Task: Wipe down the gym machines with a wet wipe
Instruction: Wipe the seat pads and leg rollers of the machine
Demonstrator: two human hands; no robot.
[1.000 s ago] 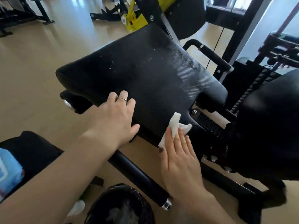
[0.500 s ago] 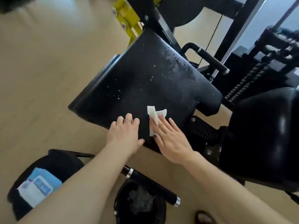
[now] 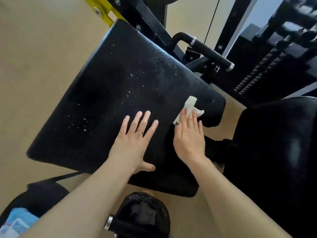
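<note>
While both forearms reach in from the bottom edge, closest to the camera is a black bin with a dark liner (image 3: 142, 215), sitting on the floor (image 3: 34, 57) right under the arms, and a blue-and-white packet (image 3: 16, 224) pokes in at the bottom left corner on something black. Just past that, the left hand (image 3: 135, 140) lies flat on the big black seat pad (image 3: 106, 100), fingers straight and spread, a thin ring on one finger, not gripping anything. Right beside it, the right hand (image 3: 189, 134) is also flat, straight fingers pressing the white wet wipe (image 3: 188, 107) down onto the pad near its right edge; part of the wipe sticks out crumpled beyond the fingertips. White specks and droplets dot the pad's textured surface. Further back there's a black handle with silver end rings (image 3: 205, 48), a yellow bracket (image 3: 103, 11) up top, and a second dark pad (image 3: 274, 143) off to the right.
</note>
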